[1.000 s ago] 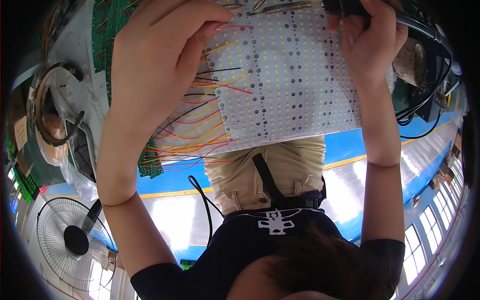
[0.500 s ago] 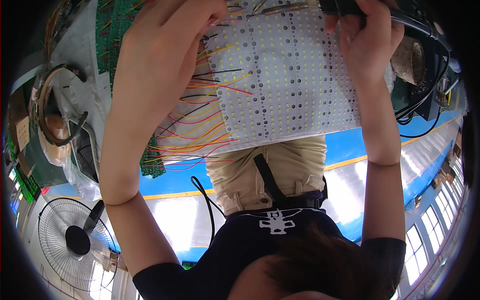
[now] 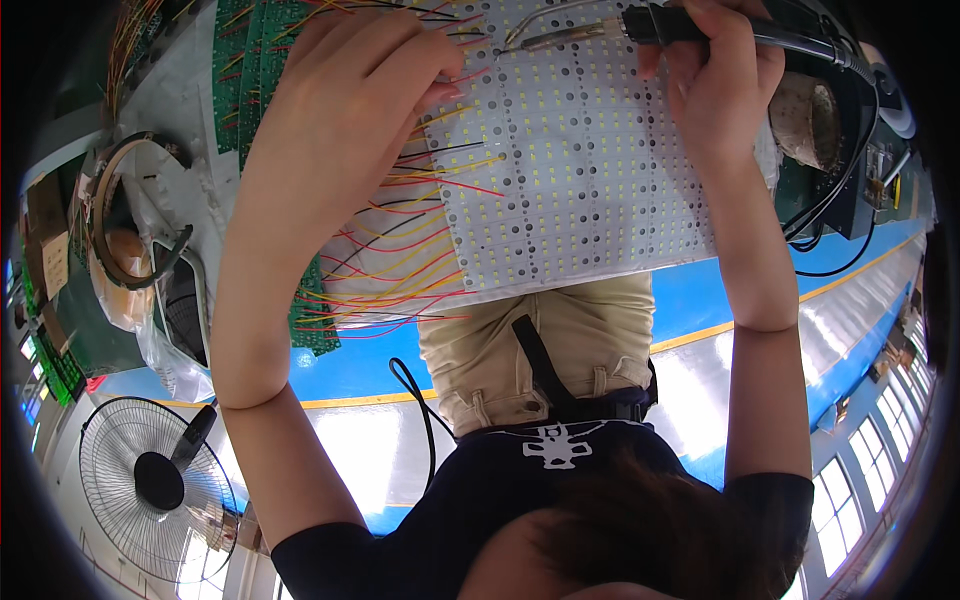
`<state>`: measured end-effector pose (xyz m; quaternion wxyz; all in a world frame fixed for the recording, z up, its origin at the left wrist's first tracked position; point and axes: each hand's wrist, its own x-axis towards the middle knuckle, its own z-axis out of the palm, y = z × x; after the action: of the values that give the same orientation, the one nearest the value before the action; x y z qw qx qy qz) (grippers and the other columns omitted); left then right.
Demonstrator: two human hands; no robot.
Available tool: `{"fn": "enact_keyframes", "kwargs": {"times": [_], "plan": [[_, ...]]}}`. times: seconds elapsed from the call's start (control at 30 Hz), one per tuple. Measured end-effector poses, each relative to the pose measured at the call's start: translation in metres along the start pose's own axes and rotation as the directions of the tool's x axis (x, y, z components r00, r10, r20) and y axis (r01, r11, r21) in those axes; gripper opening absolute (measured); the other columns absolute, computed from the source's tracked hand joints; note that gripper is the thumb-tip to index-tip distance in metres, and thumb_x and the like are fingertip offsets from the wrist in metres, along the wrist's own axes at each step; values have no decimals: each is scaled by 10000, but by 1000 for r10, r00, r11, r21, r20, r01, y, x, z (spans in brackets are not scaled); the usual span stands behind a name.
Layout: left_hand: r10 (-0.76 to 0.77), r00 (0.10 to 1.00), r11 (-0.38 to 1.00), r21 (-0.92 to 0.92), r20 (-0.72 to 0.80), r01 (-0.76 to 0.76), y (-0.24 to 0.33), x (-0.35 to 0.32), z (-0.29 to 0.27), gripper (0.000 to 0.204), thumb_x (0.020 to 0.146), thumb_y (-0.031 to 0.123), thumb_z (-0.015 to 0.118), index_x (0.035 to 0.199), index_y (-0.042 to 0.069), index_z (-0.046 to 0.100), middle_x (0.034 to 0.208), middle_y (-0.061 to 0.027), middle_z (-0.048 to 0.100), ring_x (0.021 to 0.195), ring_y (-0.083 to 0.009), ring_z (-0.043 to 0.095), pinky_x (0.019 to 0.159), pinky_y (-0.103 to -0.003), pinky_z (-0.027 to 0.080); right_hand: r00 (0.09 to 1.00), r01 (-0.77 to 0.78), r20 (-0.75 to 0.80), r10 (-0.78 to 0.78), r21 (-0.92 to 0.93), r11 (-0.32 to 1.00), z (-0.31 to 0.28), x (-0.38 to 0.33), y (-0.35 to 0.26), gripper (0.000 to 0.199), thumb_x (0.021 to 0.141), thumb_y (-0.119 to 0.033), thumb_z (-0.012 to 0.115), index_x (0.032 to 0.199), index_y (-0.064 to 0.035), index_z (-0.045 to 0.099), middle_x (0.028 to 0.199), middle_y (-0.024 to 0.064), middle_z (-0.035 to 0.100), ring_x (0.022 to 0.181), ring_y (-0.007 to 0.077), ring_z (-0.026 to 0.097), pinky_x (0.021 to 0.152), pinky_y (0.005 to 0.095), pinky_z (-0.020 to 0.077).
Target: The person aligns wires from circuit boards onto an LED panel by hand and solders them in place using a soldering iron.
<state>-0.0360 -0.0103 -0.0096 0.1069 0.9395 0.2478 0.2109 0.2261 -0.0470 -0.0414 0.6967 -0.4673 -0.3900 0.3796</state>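
Observation:
A white LED panel (image 3: 545, 200), dotted with small yellow chips and rows of round dark holes, lies in front of me. My left hand (image 3: 345, 125) is over its left edge, thumb and fingertips pinched together on a thin red wire (image 3: 478, 74) that runs onto the panel. My right hand (image 3: 722, 85) is wrapped round the dark handle of a soldering iron (image 3: 575, 36) at the far side. Its metal tip points left, close above the panel near the red wire's end. A thin bent metal tube (image 3: 545, 14) runs beside the iron's barrel.
Several red, yellow and black wires (image 3: 400, 265) cross the panel's left edge from green circuit boards (image 3: 312, 318). A brown ring (image 3: 100, 215) and a plastic bag stand left. A round holder (image 3: 803, 120) and black cables (image 3: 835, 205) lie right; a fan (image 3: 158, 482) stands lower left.
My left hand has shifted slightly nearer and right, its pinched fingertips now by the red wire. The iron, in my right hand, has moved slightly left. The whole view has shifted a little.

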Motion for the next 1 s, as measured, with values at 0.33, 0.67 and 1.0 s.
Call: {"fn": "enact_keyframes", "kwargs": {"times": [0.33, 0.67, 1.0], "plan": [[41, 998, 998, 54, -51, -39, 2, 0, 0, 153, 831, 72, 755, 970, 76, 692, 916, -66, 647, 885, -288, 618, 831, -399, 493, 995, 72, 71, -74, 32, 997, 3, 1, 4, 171, 920, -64, 589, 808, -48, 461, 512, 5, 389, 333, 135, 381, 343, 302, 461], [-79, 994, 995, 62, -77, 83, 4, 0, 4, 112, 862, 61, 748, 957, 94, 698, 920, -50, 676, 869, -268, 624, 823, -365, 479, 997, 37, 70, -37, 3, 999, 3, 1, 0, 156, 920, -65, 583, 816, -48, 468, 497, 7, 400, 326, 134, 374, 346, 299, 459], [-15, 996, 995, 97, -82, 23, 1, 0, 7, 135, 841, 59, 769, 951, 92, 697, 908, -48, 680, 849, -265, 625, 836, -376, 478, 998, 36, 51, -32, -75, 997, 2, 2, -1, 184, 925, -83, 579, 779, -45, 473, 489, -4, 397, 325, 124, 368, 338, 288, 450]]}}
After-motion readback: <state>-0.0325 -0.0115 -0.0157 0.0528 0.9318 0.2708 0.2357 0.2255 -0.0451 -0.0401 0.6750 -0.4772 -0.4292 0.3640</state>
